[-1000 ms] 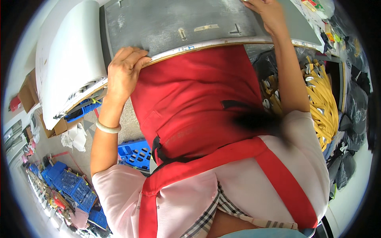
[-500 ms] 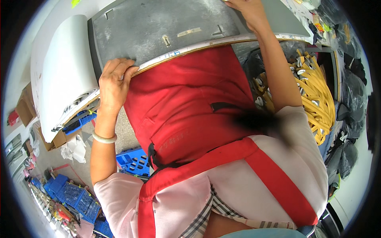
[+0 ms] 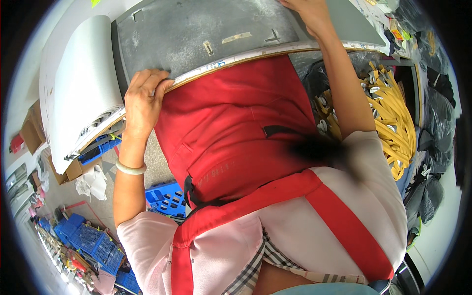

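Observation:
A dark grey, scuffed flat sheet with small slots and tape-like patches lies on the white-topped table, close to its near edge. My left hand is closed at the sheet's near left corner, its bent fingers on top and the thumb by the table edge. At the far right part of the sheet is my right hand, palm down; its fingertips are partly cut off by the upper picture edge. To the left of the sheet lies a thick roll of light grey material, next to my left hand.
Yellow strips hang in a bunch below the table at the right, near my right arm. Dark plastic-wrapped bundles sit beyond them. At the lower left are blue crates, a cardboard box and crumpled white paper on the floor.
The whole view has shifted very slightly. Both hands keep their places on the dark grey sheet; the right fingertips seem a touch further right.

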Motion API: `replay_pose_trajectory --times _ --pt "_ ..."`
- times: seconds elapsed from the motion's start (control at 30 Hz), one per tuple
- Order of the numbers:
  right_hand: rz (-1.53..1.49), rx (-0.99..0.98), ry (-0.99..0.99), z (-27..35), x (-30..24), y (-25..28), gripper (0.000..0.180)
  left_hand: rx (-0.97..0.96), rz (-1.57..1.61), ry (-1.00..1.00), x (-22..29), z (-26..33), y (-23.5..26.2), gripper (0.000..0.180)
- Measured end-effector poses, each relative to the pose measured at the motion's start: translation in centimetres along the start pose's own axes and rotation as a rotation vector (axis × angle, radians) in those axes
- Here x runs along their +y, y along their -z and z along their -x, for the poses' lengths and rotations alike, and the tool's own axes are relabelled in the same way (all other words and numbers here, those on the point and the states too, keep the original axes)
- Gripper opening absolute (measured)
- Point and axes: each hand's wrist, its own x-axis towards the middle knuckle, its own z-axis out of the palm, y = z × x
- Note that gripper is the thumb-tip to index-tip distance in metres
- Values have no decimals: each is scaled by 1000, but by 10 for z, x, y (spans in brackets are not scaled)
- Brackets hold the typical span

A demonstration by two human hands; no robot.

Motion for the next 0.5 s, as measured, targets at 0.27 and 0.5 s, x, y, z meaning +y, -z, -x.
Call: replay_pose_trajectory --times 0.27,0.5 --pt "77 -9 13 1 3 0 14 -31 50 109 4 -3 -1 22" --pt "166 -37 -24 -3 -1 21 32 104 -33 -175 41 -86 -75 15"
